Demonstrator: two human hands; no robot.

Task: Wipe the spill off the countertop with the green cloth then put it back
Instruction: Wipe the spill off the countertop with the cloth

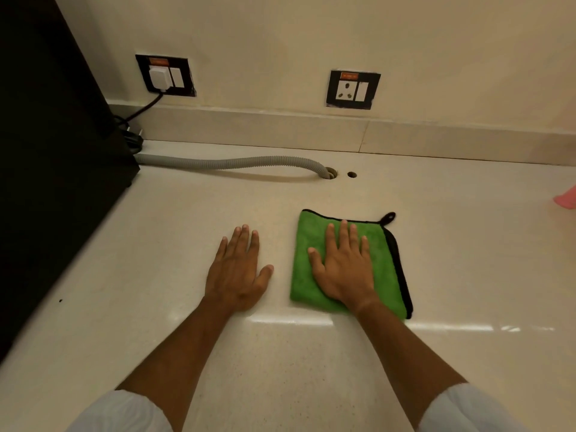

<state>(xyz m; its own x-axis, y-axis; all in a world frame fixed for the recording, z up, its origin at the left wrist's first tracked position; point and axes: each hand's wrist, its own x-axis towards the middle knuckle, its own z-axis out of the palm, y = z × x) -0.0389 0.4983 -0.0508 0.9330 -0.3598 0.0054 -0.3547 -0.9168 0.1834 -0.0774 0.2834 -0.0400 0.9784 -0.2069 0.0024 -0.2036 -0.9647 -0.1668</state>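
Observation:
A folded green cloth (386,263) with black edging and a small hanging loop lies flat on the cream countertop (174,244), right of centre. My right hand (343,266) rests palm down on top of it, fingers spread and pointing away from me. My left hand (238,269) lies flat on the bare counter just left of the cloth, fingers apart, holding nothing. No spill is visible on the surface around the cloth.
A black appliance (53,151) fills the left side. A grey corrugated hose (230,163) runs from it along the back into a hole (330,173), with a smaller hole (352,174) beside it. Two wall sockets (352,88) sit above. Something pink (565,198) shows at the right edge.

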